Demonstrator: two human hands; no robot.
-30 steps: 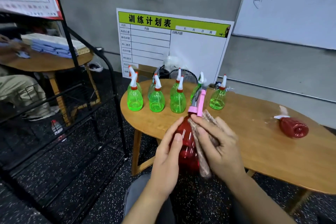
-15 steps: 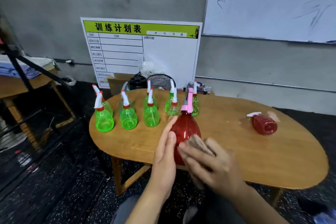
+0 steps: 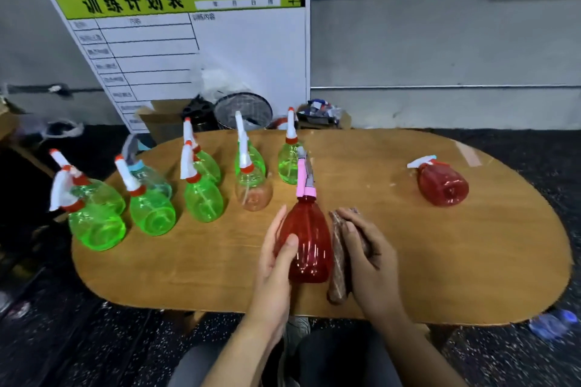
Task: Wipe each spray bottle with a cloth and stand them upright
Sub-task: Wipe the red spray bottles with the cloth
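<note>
Oval wooden table (image 3: 440,261), speckled black floor | left hand (image 3: 273,264) gripped red bottle (image 3: 306,245) | right hand (image 3: 367,258) clutched cloth (image 3: 338,261) | chart board (image 3: 188,41) against grey wall.

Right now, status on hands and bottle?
Left hand grips red bottle, upright on table. Right hand holds cloth beside it. Second red bottle lies unwiped.

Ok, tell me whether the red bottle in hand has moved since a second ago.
Yes. The red bottle has come down from in front of the table's near edge onto the table, upright.
</note>
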